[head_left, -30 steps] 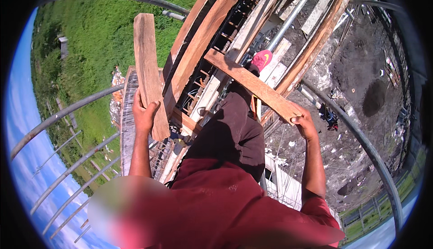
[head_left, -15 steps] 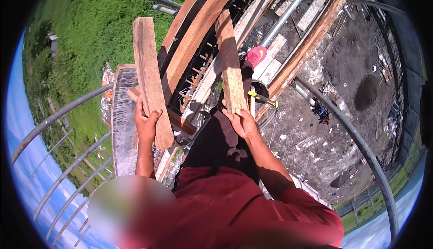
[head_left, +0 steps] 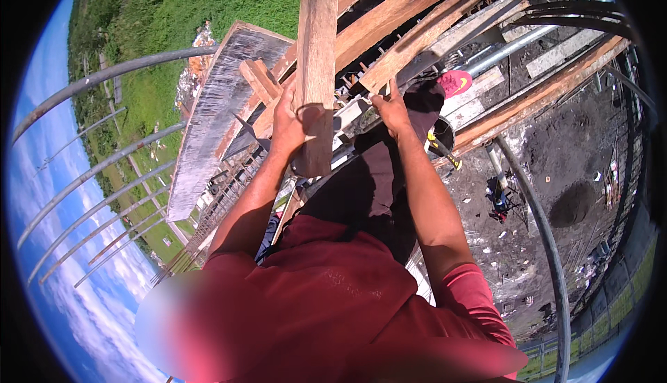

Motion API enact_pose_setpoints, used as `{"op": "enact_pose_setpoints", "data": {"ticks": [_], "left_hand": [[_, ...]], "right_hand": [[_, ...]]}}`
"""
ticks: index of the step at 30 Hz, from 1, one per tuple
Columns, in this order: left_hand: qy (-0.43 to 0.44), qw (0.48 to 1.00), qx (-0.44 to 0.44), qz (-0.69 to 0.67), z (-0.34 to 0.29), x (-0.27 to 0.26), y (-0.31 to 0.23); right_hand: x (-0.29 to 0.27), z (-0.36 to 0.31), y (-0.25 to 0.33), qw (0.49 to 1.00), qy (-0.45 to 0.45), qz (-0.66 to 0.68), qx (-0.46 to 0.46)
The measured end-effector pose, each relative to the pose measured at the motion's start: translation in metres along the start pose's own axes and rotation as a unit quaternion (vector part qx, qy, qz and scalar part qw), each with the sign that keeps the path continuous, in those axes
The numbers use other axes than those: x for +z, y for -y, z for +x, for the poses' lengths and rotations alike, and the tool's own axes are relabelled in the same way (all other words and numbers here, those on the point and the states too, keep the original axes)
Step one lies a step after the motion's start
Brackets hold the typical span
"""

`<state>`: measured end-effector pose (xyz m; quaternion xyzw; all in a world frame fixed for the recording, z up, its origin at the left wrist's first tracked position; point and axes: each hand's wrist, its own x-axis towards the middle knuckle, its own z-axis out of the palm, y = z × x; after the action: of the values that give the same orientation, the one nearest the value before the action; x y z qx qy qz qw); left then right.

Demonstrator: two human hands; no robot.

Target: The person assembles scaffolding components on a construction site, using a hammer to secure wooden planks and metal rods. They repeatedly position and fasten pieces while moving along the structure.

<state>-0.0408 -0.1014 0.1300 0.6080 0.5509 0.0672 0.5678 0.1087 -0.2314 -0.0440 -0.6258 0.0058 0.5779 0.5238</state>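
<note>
A short, thick wooden plank (head_left: 317,50) stands nearly upright in the view, and my left hand (head_left: 292,122) is closed round its lower part. My right hand (head_left: 394,111) pinches the near end of a second wooden plank (head_left: 424,38). That plank slants away to the upper right, beside long timber beams (head_left: 410,9). Just left of my left hand is a small wood block (head_left: 260,81) on the formwork. The fingers of my left hand are partly hidden behind the plank it holds.
A weathered grey panel (head_left: 215,115) stands to the left. A yellow-and-black hammer (head_left: 445,150) hangs by a dark round container (head_left: 443,131) near my right forearm. My pink shoe (head_left: 455,83) rests by pale boards. A curved metal pipe (head_left: 545,223) crosses on the right, above ground far below.
The view has turned, shifting the beams and panel rightward. My right hand's plank now slants away along the beams instead of standing upright. The left plank is still held.
</note>
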Motion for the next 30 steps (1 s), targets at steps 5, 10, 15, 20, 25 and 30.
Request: {"op": "enact_pose_setpoints", "data": {"ticks": [5, 10, 15, 20, 25, 30], "left_hand": [[0.025, 0.995, -0.097, 0.008, 0.000, 0.035, 0.006], [0.028, 0.997, 0.063, 0.023, -0.009, 0.066, 0.012], [-0.022, 0.953, -0.251, 0.168, 0.005, -0.039, 0.093], [-0.089, 0.884, -0.428, 0.164, 0.008, -0.067, 0.239], [-0.088, 0.893, -0.370, 0.240, 0.018, -0.056, 0.298], [-0.112, 0.864, -0.331, 0.363, -0.039, -0.092, 0.269]], "right_hand": [[-0.012, -0.041, 0.027, 0.967, 0.160, 0.165, 0.108], [0.007, -0.054, 0.065, 0.956, 0.154, 0.247, 0.025], [-0.039, -0.063, 0.099, 0.988, 0.038, 0.148, -0.001], [-0.109, -0.080, 0.119, 0.990, -0.014, 0.121, -0.068], [-0.155, -0.091, 0.113, 0.979, -0.109, 0.134, -0.111], [-0.197, -0.116, 0.086, 0.974, -0.148, 0.154, -0.074]]}}
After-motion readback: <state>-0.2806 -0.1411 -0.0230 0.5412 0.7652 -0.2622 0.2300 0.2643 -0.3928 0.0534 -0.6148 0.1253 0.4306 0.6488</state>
